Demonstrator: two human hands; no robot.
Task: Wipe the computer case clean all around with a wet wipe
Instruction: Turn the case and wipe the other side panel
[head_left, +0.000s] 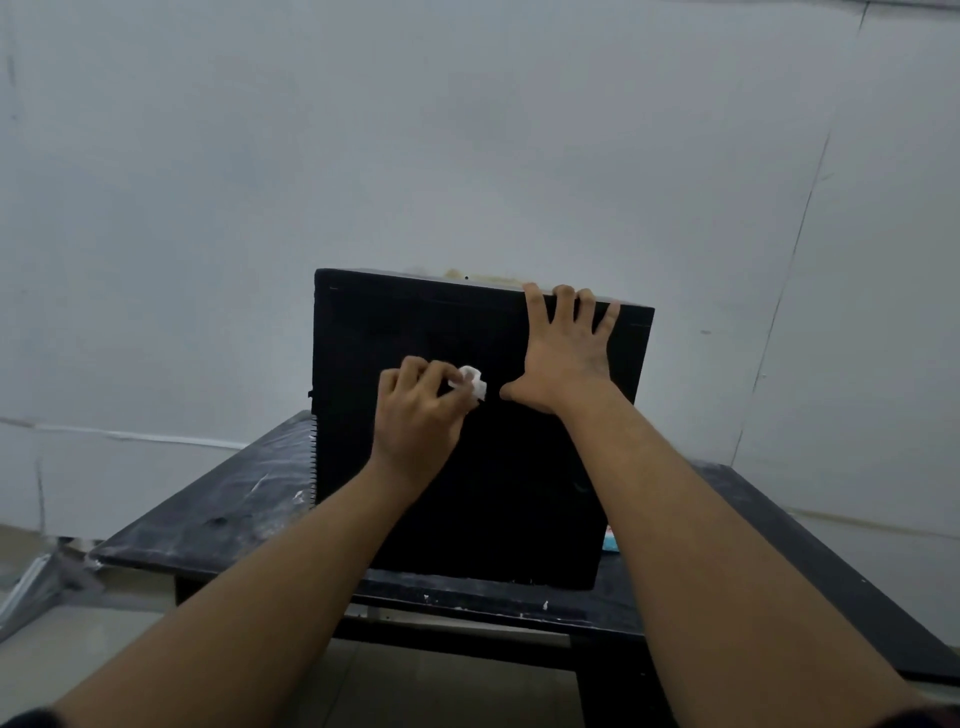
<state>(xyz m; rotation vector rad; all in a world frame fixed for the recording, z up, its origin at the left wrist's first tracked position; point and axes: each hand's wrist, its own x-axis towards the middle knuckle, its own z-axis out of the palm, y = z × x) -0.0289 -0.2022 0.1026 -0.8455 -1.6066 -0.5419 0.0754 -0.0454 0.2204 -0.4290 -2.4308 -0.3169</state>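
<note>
Black bench (218, 512) carries upright black case (415, 322). Left hand (415, 415) on case's near face, fingers (410, 371) curled, pinching white wipe (471, 382) against panel. Right hand (563, 358) flat on case, fingers spread, tips hooked over top edge.

computer case (395, 332): matt black | wet wipe (471, 382): crumpled white | table (218, 509): scuffed dark

Left hand (415, 410) with wipe (472, 382) on computer case (405, 322), right hand (563, 358) flat, perhaps over top edge.
</note>
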